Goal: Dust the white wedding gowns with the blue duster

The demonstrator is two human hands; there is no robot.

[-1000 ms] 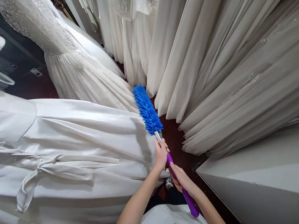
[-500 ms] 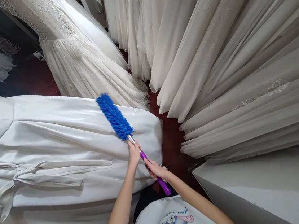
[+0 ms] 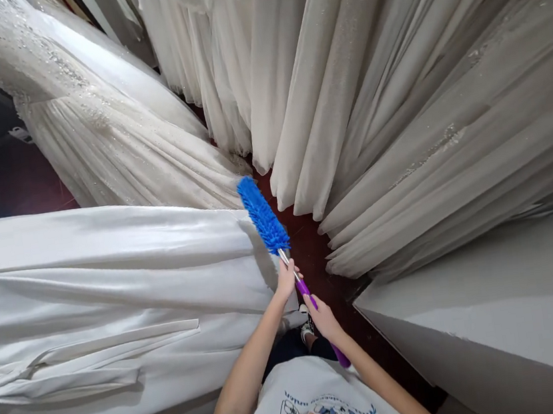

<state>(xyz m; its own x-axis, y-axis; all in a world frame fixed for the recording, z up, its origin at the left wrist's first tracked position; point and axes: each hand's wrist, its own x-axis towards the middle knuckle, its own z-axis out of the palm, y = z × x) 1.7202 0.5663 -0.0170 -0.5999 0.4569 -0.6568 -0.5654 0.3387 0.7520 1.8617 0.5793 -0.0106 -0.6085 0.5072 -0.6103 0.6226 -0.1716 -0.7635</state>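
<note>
Both of my hands hold one duster, with a fluffy blue head, a silver shaft and a purple handle. My left hand is wrapped round the shaft just below the blue head. Lower down, my right hand grips the purple handle, whose end sticks out beneath it. The duster's head points away from me, over the hem of a smooth white satin dress on the left. Whether the bristles touch that dress or the floor behind, I cannot tell.
A beaded white gown stands at the upper left. Long tulle dresses hang in a row across the back and right. A white block is at the lower right. Dark red floor runs between, with my shoe on it.
The duster and both hands have moved right, from over the white satin dress to its hem edge. The view has shifted too, so the dresses appear farther left.
</note>
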